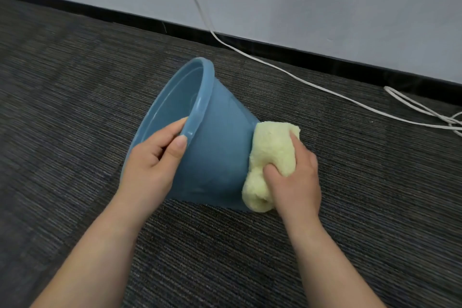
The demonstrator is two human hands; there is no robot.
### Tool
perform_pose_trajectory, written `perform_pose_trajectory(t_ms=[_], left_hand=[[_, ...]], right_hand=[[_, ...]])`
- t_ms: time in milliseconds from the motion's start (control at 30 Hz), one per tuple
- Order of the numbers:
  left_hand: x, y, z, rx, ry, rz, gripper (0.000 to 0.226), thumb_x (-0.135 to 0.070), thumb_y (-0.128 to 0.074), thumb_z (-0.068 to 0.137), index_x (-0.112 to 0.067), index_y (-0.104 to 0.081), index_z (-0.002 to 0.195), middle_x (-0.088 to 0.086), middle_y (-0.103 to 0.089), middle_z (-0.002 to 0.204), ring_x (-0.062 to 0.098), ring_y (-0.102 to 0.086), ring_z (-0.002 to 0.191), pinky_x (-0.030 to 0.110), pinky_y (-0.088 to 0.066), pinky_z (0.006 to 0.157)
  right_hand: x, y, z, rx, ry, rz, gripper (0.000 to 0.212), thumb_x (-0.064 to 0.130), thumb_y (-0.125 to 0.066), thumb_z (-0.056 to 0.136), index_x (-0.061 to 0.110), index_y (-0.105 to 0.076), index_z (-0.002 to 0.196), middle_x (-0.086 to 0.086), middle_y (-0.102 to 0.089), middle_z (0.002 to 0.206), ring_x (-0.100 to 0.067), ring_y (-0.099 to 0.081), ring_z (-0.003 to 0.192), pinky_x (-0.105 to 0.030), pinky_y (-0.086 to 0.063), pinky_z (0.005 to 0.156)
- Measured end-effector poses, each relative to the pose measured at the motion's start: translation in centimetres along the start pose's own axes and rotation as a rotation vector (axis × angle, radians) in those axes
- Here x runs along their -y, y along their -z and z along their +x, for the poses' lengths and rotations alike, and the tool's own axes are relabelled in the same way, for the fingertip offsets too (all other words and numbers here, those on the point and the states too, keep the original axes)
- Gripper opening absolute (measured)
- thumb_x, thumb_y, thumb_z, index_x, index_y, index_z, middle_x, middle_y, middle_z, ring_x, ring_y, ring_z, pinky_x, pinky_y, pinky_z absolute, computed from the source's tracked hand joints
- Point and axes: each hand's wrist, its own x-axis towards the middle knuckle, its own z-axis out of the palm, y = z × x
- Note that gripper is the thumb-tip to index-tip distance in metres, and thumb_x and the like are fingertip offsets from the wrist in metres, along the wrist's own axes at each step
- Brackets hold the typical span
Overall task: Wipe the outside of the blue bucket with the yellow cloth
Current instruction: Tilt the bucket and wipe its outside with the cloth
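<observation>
The blue bucket (215, 137) lies tipped on its side on the carpet, its mouth turned to the left and its base to the right. My left hand (155, 157) grips the near part of the rim, thumb on the outside and fingers inside. My right hand (295, 172) holds the bunched, fluffy yellow cloth (270, 155) and presses it against the bucket's base end. The base itself is hidden behind the cloth.
Dark striped carpet (75, 97) covers the floor. A grey wall with a black skirting board (275, 45) runs across the back. White cables (312, 82) trail from the wall over the carpet to the right, with a loop at the far right edge.
</observation>
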Motion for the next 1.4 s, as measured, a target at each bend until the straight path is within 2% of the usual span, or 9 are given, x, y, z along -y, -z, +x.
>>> perform_pose_trajectory(t_ms=[200, 433, 533, 600, 733, 833, 967, 1067, 1400], left_hand=[[-0.1, -0.3, -0.3, 0.033, -0.032, 0.033, 0.036, -0.016, -0.052, 0.085, -0.052, -0.05, 0.088, -0.057, -0.051, 0.076, -0.031, -0.046, 0.085, -0.007, -0.033, 0.07], [-0.1, 0.1, -0.5, 0.076, -0.017, 0.038, 0.029, -0.026, -0.043, 0.08, -0.052, -0.049, 0.091, -0.054, -0.053, 0.08, -0.029, -0.047, 0.086, -0.007, -0.033, 0.069], [0.4, 0.6, -0.6, 0.097, 0.05, 0.05, 0.027, -0.034, -0.041, 0.076, -0.057, -0.052, 0.085, -0.037, -0.061, 0.076, -0.02, -0.052, 0.075, -0.003, -0.035, 0.064], [0.6, 1.2, -0.8, 0.129, 0.092, 0.107, 0.021, -0.04, -0.04, 0.074, -0.055, -0.049, 0.085, -0.045, -0.058, 0.077, -0.023, -0.051, 0.076, -0.004, -0.034, 0.061], [0.4, 2.0, -0.7, 0.155, 0.081, 0.24, 0.023, -0.065, -0.034, 0.068, -0.059, -0.044, 0.087, -0.048, -0.055, 0.082, -0.026, -0.048, 0.082, 0.001, -0.034, 0.064], [0.2, 1.8, 0.1, 0.081, 0.088, 0.276, 0.011, -0.045, -0.042, 0.087, -0.047, -0.049, 0.078, -0.023, -0.058, 0.08, -0.009, -0.052, 0.077, 0.006, -0.033, 0.061], [-0.1, 1.5, 0.3, 0.027, 0.15, 0.168, 0.025, -0.026, -0.04, 0.091, -0.035, -0.055, 0.073, -0.01, -0.06, 0.077, 0.01, -0.054, 0.075, 0.025, -0.041, 0.068], [-0.4, 0.9, -0.3, 0.079, 0.119, 0.157, 0.019, -0.036, -0.044, 0.088, -0.038, -0.056, 0.074, -0.02, -0.064, 0.07, -0.003, -0.055, 0.068, 0.012, -0.04, 0.063], [-0.9, 0.1, -0.5, 0.138, 0.047, 0.124, 0.021, -0.039, -0.039, 0.085, -0.044, -0.056, 0.074, -0.04, -0.06, 0.072, -0.016, -0.052, 0.071, 0.0, -0.036, 0.06]], right_hand=[[4.1, -0.8, -2.5, 0.068, 0.288, 0.042, 0.074, 0.047, -0.046, 0.052, 0.058, -0.017, 0.119, 0.03, -0.023, 0.099, 0.0, -0.04, 0.087, -0.022, -0.039, 0.063], [0.1, -0.3, -0.4, -0.004, -0.022, 0.095, 0.065, 0.025, -0.057, 0.07, 0.038, -0.033, 0.13, 0.005, -0.042, 0.125, -0.012, -0.044, 0.085, -0.027, -0.033, 0.071], [-0.5, -0.9, -2.1, -0.025, 0.007, 0.071, 0.07, 0.036, -0.052, 0.063, 0.047, -0.028, 0.128, 0.009, -0.039, 0.124, -0.013, -0.046, 0.085, -0.028, -0.034, 0.069], [-0.4, -1.4, -3.8, -0.023, 0.058, 0.049, 0.074, 0.037, -0.049, 0.057, 0.062, -0.017, 0.119, 0.012, -0.034, 0.12, -0.019, -0.051, 0.09, -0.029, -0.036, 0.067], [-0.6, -2.0, -6.2, -0.054, 0.183, -0.03, 0.082, 0.029, -0.057, 0.052, 0.055, -0.024, 0.122, -0.012, -0.046, 0.125, -0.035, -0.058, 0.09, -0.034, -0.045, 0.06], [-0.7, -2.3, -7.1, -0.012, 0.237, -0.074, 0.085, 0.023, -0.066, 0.052, 0.046, -0.031, 0.126, -0.021, -0.049, 0.122, -0.041, -0.059, 0.092, -0.046, -0.052, 0.059], [0.5, -1.9, -7.6, 0.027, 0.19, 0.023, 0.085, 0.027, -0.065, 0.057, 0.062, -0.011, 0.113, 0.001, -0.038, 0.125, -0.027, -0.052, 0.102, -0.04, -0.049, 0.07], [3.3, -1.0, -6.4, 0.066, 0.184, 0.063, 0.078, 0.041, -0.05, 0.054, 0.074, -0.009, 0.111, 0.021, -0.027, 0.116, -0.003, -0.04, 0.093, -0.029, -0.037, 0.067], [5.4, 0.3, -6.8, 0.267, 0.386, -0.102, 0.074, 0.043, -0.049, 0.059, 0.052, -0.016, 0.123, 0.013, -0.029, 0.136, -0.015, -0.041, 0.111, -0.032, -0.036, 0.077]])
